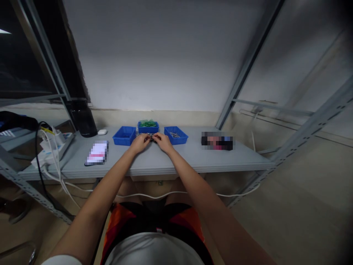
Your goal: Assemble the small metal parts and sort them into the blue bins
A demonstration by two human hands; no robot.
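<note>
Both hands meet at the middle of the grey table, close in front of the blue bins. The fingers of my left hand (141, 142) are bent inward in a pinch. My right hand (163, 141) pinches from the other side, its fingertips a short way from the left ones. Between the fingertips is something small and dark (151, 139), too small to name. Just behind the hands lie small shiny metal pieces (149, 134). A blue bin (148, 130) with green pieces (147, 123) stands behind them.
An open blue bin (124, 141) stands left of my hands; another, with small metal parts (174, 134), stands right. Further left are a phone (97, 153), a white case (102, 132), a black bottle (83, 118) and a power strip (51, 154). A blurred dark object (217, 141) lies right.
</note>
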